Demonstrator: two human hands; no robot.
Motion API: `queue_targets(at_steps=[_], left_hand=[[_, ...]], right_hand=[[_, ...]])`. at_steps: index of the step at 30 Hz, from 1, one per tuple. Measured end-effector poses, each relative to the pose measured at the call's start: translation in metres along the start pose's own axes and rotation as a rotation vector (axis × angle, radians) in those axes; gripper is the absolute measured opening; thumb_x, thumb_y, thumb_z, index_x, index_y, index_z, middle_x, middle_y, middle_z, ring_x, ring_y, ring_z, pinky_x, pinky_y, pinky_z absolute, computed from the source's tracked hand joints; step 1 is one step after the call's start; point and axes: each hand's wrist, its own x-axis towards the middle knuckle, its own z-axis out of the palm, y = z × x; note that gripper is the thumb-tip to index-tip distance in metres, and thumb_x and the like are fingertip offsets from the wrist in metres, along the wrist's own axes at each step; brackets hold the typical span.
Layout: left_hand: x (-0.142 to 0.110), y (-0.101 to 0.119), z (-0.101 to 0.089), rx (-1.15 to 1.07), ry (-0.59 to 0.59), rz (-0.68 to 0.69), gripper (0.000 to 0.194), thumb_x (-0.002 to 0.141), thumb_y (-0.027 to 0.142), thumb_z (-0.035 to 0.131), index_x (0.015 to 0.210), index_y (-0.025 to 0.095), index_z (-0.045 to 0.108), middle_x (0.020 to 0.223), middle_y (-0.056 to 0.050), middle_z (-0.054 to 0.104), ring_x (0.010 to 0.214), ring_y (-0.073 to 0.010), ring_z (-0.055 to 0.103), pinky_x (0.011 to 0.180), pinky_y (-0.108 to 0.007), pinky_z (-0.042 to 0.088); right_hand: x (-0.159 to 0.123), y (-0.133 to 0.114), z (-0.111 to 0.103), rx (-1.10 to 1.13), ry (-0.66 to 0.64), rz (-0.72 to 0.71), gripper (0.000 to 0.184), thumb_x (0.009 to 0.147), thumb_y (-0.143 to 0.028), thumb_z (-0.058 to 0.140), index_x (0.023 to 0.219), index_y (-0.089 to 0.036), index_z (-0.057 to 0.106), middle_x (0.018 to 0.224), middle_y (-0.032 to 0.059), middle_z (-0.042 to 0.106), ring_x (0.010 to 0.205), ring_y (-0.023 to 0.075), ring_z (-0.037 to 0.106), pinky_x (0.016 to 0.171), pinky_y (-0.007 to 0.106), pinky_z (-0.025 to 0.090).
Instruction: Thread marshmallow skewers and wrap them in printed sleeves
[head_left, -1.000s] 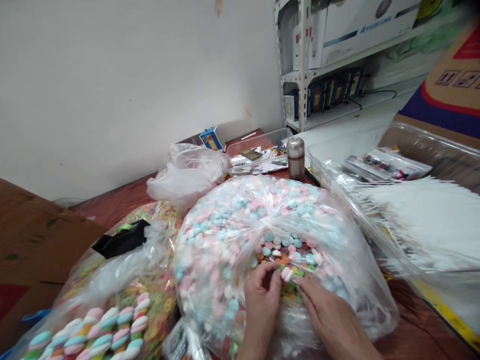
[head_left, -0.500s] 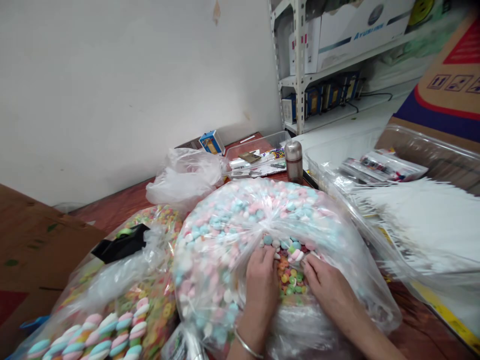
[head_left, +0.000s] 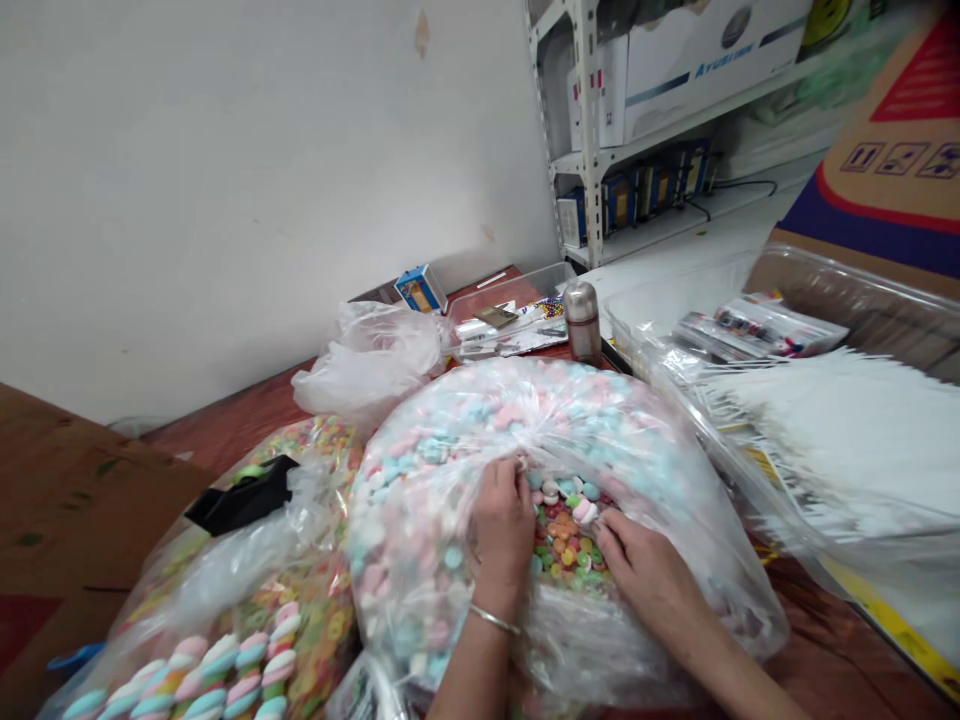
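A big clear bag of pastel marshmallows [head_left: 435, 450] lies before me, with ring-shaped gummies [head_left: 566, 540] in a hollow at its front. My left hand [head_left: 506, 515] is at the hollow's left edge, fingers bent together against the marshmallows and plastic; what they grip is hidden. Across the hollow, my right hand [head_left: 641, 560] pinches a short candy skewer by its near end. A pink-and-white twisted marshmallow [head_left: 584, 511] with a green gummy shows at its tip; the stick itself is hidden. Several candy skewers [head_left: 202, 675] rest on a second bag of gummies [head_left: 322, 590] at left.
A cardboard box [head_left: 67, 530] stands at left. Behind the bags are a crumpled plastic bag [head_left: 371, 355], a clear tray [head_left: 510, 315] and a metal flask [head_left: 582, 322]. To the right, a clear bin [head_left: 675, 400] holds white paper-like sleeves [head_left: 855, 430]. Shelving [head_left: 589, 130] stands behind.
My left hand has moved up and left, away from the gummies to the hollow's upper left edge. My right hand stays beside the pink-and-white marshmallow. The view has shifted slightly.
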Motion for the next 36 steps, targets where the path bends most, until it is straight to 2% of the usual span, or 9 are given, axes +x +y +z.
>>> queue_targets(at_steps=[3, 8, 11, 13, 16, 23, 28, 33, 36], left_hand=[[0.006, 0.002, 0.006, -0.029, -0.055, -0.002, 0.015, 0.089, 0.013, 0.049, 0.093, 0.022, 0.06, 0.091, -0.006, 0.065, 0.088, -0.0224, 0.06, 0.08, -0.034, 0.046], [-0.006, 0.009, 0.005, -0.126, -0.124, -0.072, 0.01, 0.087, 0.015, 0.052, 0.089, 0.022, 0.059, 0.086, -0.003, 0.067, 0.08, -0.0191, 0.063, 0.074, -0.029, 0.046], [-0.016, 0.011, 0.003, -0.172, -0.142, -0.139, 0.007, 0.085, 0.017, 0.053, 0.087, 0.021, 0.059, 0.08, -0.002, 0.066, 0.074, -0.0186, 0.063, 0.069, -0.029, 0.045], [-0.021, 0.012, 0.002, -0.205, -0.142, -0.184, 0.007, 0.085, 0.019, 0.054, 0.088, 0.02, 0.06, 0.079, -0.002, 0.067, 0.072, -0.0189, 0.063, 0.069, -0.029, 0.045], [-0.026, 0.011, 0.002, -0.279, -0.152, -0.232, 0.011, 0.085, 0.022, 0.056, 0.092, 0.021, 0.064, 0.084, -0.003, 0.07, 0.076, -0.0194, 0.065, 0.073, -0.03, 0.046], [-0.035, 0.005, 0.006, -0.512, -0.155, -0.41, 0.022, 0.085, 0.031, 0.06, 0.101, 0.02, 0.069, 0.095, -0.007, 0.074, 0.084, -0.0213, 0.068, 0.079, -0.033, 0.051], [-0.04, 0.002, 0.004, -0.78, -0.245, -0.561, 0.031, 0.08, 0.038, 0.068, 0.101, 0.016, 0.074, 0.099, -0.011, 0.076, 0.086, -0.0241, 0.07, 0.075, -0.033, 0.056], [-0.048, 0.01, 0.004, -0.995, -0.273, -0.638, 0.04, 0.082, 0.043, 0.066, 0.112, 0.016, 0.073, 0.109, -0.012, 0.075, 0.099, -0.0266, 0.069, 0.087, -0.037, 0.055], [-0.05, 0.017, 0.002, -1.065, -0.27, -0.651, 0.04, 0.079, 0.043, 0.071, 0.109, 0.017, 0.074, 0.109, -0.011, 0.075, 0.103, -0.0268, 0.068, 0.093, -0.038, 0.053]], right_hand=[[0.0, 0.005, 0.001, 0.044, 0.015, 0.006, 0.029, 0.097, -0.034, 0.03, 0.076, -0.024, 0.048, 0.069, 0.0023, 0.063, 0.068, 0.0205, 0.061, 0.064, 0.028, 0.037], [0.007, 0.008, 0.008, 0.116, 0.043, 0.03, 0.023, 0.094, -0.036, 0.039, 0.084, -0.024, 0.056, 0.074, 0.0019, 0.066, 0.07, 0.0209, 0.063, 0.063, 0.027, 0.039], [0.014, 0.003, 0.014, 0.144, 0.045, 0.029, 0.018, 0.09, -0.03, 0.044, 0.095, -0.024, 0.061, 0.081, 0.0026, 0.07, 0.076, 0.0221, 0.066, 0.067, 0.027, 0.04], [0.017, -0.001, 0.018, 0.162, 0.04, 0.008, 0.024, 0.086, -0.023, 0.047, 0.103, -0.023, 0.062, 0.093, 0.0044, 0.072, 0.087, 0.023, 0.066, 0.073, 0.028, 0.041], [0.019, -0.006, 0.022, 0.191, 0.042, 0.002, 0.03, 0.081, -0.019, 0.049, 0.108, -0.021, 0.061, 0.1, 0.0074, 0.07, 0.094, 0.0249, 0.064, 0.078, 0.031, 0.042], [0.023, -0.013, 0.024, 0.313, 0.063, 0.016, 0.011, 0.079, -0.021, 0.053, 0.088, -0.02, 0.059, 0.085, 0.0057, 0.066, 0.082, 0.0261, 0.062, 0.075, 0.036, 0.044], [0.015, -0.018, 0.018, 0.553, 0.018, -0.075, 0.022, 0.085, -0.034, 0.053, 0.103, -0.021, 0.058, 0.098, 0.0037, 0.069, 0.093, 0.0205, 0.067, 0.083, 0.03, 0.051], [0.01, -0.018, 0.021, 0.648, 0.033, -0.074, 0.024, 0.085, -0.033, 0.057, 0.106, -0.02, 0.056, 0.104, 0.0058, 0.069, 0.097, 0.0201, 0.067, 0.088, 0.031, 0.052], [0.012, -0.018, 0.023, 0.655, 0.039, -0.07, 0.023, 0.085, -0.032, 0.056, 0.105, -0.02, 0.055, 0.104, 0.0068, 0.069, 0.095, 0.0204, 0.068, 0.087, 0.032, 0.053]])
